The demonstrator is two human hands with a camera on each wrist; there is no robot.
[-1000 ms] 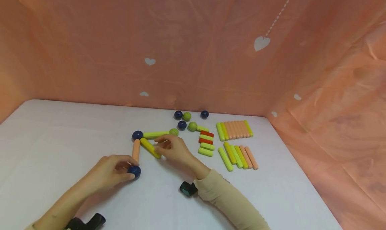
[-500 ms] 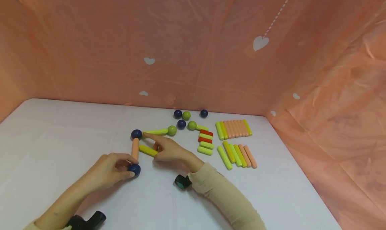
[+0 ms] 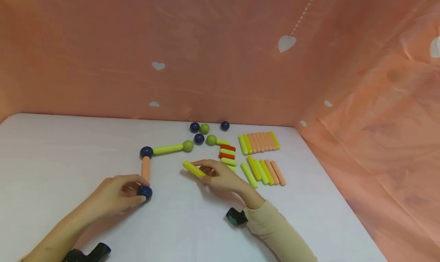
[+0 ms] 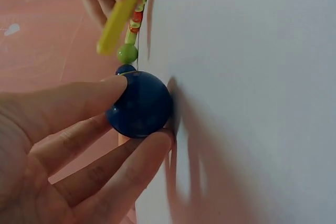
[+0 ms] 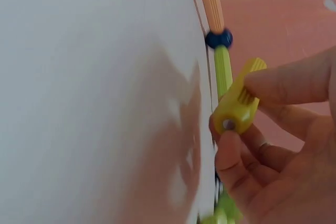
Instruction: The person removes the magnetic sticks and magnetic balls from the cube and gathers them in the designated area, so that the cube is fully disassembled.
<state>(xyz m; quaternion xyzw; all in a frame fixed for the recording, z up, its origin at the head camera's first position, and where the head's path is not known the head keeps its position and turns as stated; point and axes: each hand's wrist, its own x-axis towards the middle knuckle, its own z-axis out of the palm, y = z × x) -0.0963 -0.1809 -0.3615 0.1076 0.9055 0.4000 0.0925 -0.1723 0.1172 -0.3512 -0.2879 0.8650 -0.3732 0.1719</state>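
My left hand (image 3: 118, 195) grips a dark blue ball (image 3: 144, 193) between thumb and fingers on the table. From that ball an orange stick (image 3: 146, 168) runs back to a second blue ball (image 3: 146, 152). A light green stick (image 3: 167, 149) leads right from there to a green ball (image 3: 188, 145). My right hand (image 3: 221, 175) pinches a yellow stick (image 3: 193, 169), tilted and apart from the joined pieces. In the right wrist view, a round metal spot shows in the near end of the yellow stick (image 5: 239, 106).
Loose blue and green balls (image 3: 199, 139) lie at the back. Short red and green sticks (image 3: 227, 155) form a column behind my right hand. Two groups of longer sticks (image 3: 262, 143) lie to the right. An orange curtain (image 3: 220, 55) hangs behind the white table (image 3: 192, 223).
My right hand has taken hold of the yellow stick and carried it right, away from the far blue ball. Earlier the index finger touched near that ball. My left hand keeps its grip.
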